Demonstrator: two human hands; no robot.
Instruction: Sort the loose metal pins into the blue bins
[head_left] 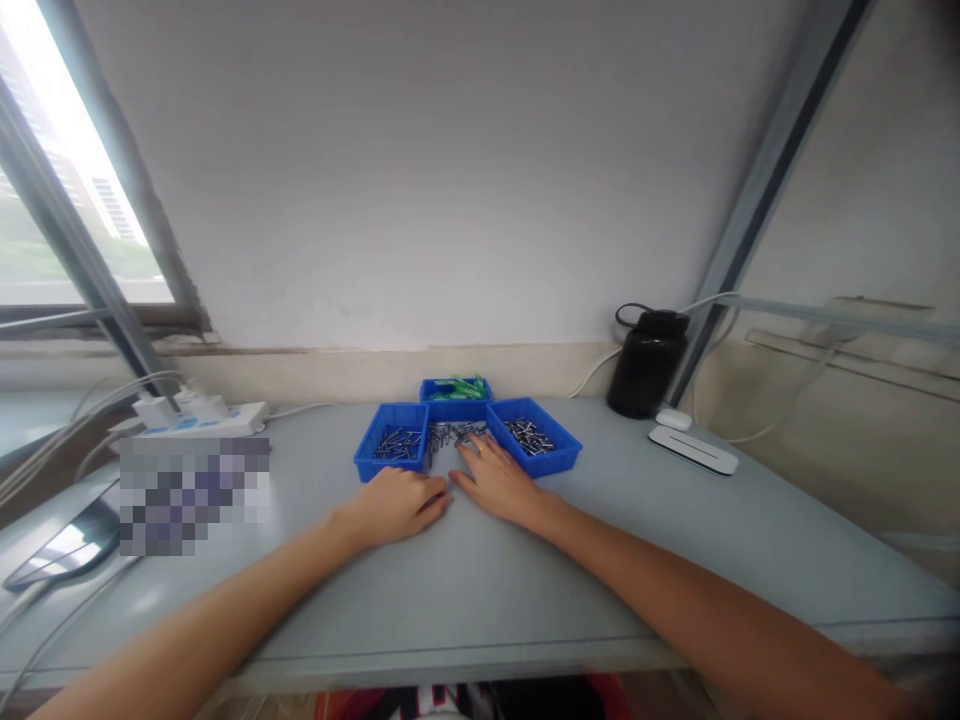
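Two blue bins stand left and right of a loose pile of small metal screws or pins (446,436) on the table. Dark metal pieces (399,443) lie in the left bin (391,465); shinier ones (529,436) fill part of the right bin (551,463). Behind the pile, a third blue bin (454,408) contains slim green pieces (466,386). My right hand (499,482) is open, its fingers stretched onto the pile beside the right bin. In front of the left bin, my left hand (399,505) rests with curled fingers; whatever they hold, if anything, is hidden.
A black bottle (649,365) stands at the back right, near a small white case (673,419) and a flat white object (694,450). On the left are a power strip (202,420) with plugs and cables, and a shiny dark device (71,540) next to a blurred patch.
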